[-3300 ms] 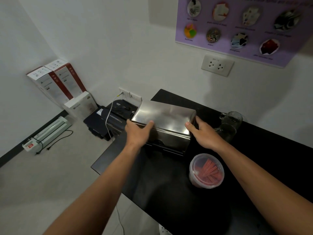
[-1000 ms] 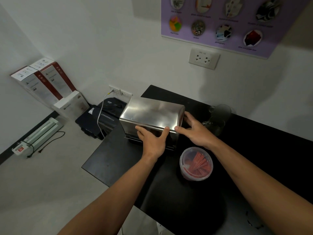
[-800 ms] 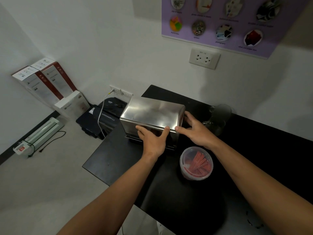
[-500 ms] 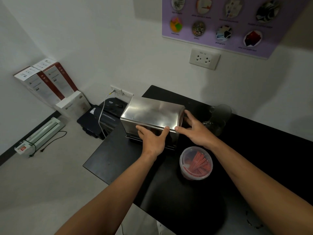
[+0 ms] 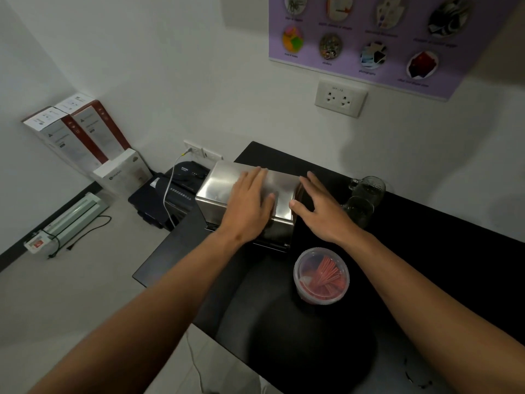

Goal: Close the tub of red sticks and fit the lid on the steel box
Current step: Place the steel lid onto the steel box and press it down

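Observation:
The steel box stands at the far left corner of the black table with its shiny steel lid sitting on top. My left hand lies flat, palm down, on the lid's top. My right hand is spread open at the box's right end, fingers by the lid's right edge; contact is unclear. The round clear tub of red sticks stands nearer me, right of the box, with its clear lid on.
Two glass mugs stand close behind my right hand. Off the table's left edge, on the floor, are a black machine with a white cable, cartons and a laminator. A wall socket is above.
My left hand has moved from gripping the lid's front edge up onto its top, lying flat. My right hand has opened and spread at the right end.

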Demonstrator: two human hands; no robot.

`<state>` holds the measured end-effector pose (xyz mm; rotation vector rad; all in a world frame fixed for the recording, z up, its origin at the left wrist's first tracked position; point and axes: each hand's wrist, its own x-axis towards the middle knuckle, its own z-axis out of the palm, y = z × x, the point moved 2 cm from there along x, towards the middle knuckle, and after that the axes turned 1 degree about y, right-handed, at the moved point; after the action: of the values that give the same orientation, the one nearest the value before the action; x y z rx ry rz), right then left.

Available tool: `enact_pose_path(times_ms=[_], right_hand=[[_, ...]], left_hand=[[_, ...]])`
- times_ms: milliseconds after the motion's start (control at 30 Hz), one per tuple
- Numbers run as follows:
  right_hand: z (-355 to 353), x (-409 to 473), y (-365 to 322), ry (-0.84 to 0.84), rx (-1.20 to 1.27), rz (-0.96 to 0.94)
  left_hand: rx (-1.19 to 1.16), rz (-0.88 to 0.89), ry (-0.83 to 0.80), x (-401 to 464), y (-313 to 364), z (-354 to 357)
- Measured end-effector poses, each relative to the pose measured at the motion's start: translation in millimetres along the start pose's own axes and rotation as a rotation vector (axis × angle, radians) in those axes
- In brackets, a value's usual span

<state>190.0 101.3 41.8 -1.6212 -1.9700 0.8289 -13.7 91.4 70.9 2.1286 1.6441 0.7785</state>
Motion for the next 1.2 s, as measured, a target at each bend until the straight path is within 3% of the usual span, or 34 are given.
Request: enact_pose_path(times_ms=[233,667,900,1200], right_hand=[[4.2,13.1,3.8,-0.059,-0.062,0.017],[10.3,11.6,1.7,-0.06,-0.022,0.037],[4.1,34.5,-29.8,-0.061,-0.184,-0.057],[41.6,98.0,-104.6,-0.262,-0.285,-0.273]], left_hand=[[0.246,0.214,-0.327,46.2,-4.3,12.3],[0.277,0.271,-0.413,57.4,-9.7,11.9],[0.169,0.15,-0.255,50.1,-44.7,-21.2],[-0.144,-0.202,-0.035,20.8,-115.1,-72.6]])
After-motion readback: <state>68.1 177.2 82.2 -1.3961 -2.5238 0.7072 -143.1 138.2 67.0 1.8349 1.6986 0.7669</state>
